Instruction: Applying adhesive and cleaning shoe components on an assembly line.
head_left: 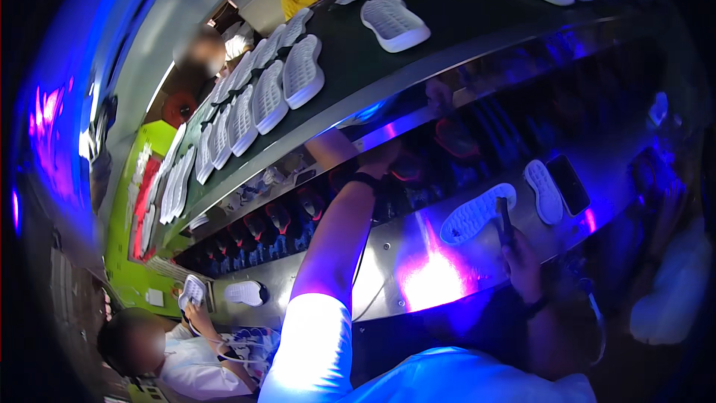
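Observation:
My left arm reaches forward under the raised conveyor's edge, and my left hand (382,155) lies in deep shade. It is near a row of dark shoe-shaped pieces with red edging (277,218); its fingers and anything in them do not show clearly. Lower right, my right hand (523,263) is closed around a dark stick-like tool (505,222), whose exact kind I cannot make out. The tool's upper end overlaps the right end of a white shoe sole (468,218) lying on the metal bench. Whether it touches the sole, I cannot tell.
A smaller white sole (544,192) and a dark phone (568,183) lie on the right of the bench (380,269). Many white soles line the green conveyor (335,60). At lower left a co-worker (198,354) holds a sole; other people sit beyond the conveyor.

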A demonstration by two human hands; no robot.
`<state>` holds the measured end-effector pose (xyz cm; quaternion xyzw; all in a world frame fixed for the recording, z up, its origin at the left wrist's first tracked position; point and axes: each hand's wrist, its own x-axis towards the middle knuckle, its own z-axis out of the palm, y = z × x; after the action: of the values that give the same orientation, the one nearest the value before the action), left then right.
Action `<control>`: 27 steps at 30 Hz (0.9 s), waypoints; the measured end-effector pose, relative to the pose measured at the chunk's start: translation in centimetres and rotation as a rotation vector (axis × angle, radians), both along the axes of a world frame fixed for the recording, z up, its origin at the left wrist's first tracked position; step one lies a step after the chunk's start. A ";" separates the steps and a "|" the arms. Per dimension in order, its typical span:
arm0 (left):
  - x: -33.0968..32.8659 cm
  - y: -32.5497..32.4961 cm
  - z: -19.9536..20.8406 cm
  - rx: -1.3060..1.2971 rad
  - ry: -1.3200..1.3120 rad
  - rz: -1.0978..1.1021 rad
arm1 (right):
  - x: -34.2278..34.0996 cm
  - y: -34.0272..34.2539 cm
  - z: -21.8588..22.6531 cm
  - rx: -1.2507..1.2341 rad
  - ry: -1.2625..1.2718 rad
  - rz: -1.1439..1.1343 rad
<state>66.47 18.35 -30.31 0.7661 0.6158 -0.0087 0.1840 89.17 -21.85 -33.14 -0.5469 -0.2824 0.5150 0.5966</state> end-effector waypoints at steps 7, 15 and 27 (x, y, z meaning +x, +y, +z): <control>3.9 2.6 -4.0 0.214 -0.157 -0.148 | 1.7 -1.6 -0.8 -0.031 0.074 -0.047; 13.0 7.7 -13.0 0.274 -0.022 -0.322 | 0.7 -1.0 -1.5 -0.021 -0.213 -0.054; 2.5 -15.1 2.2 -0.756 -1.462 0.415 | 2.8 -0.7 -0.3 -0.043 0.000 -0.007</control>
<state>68.92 3.27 -28.14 0.3373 0.4258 0.3173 0.7773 91.94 -22.54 -33.43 -0.5604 -0.2694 0.5190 0.5865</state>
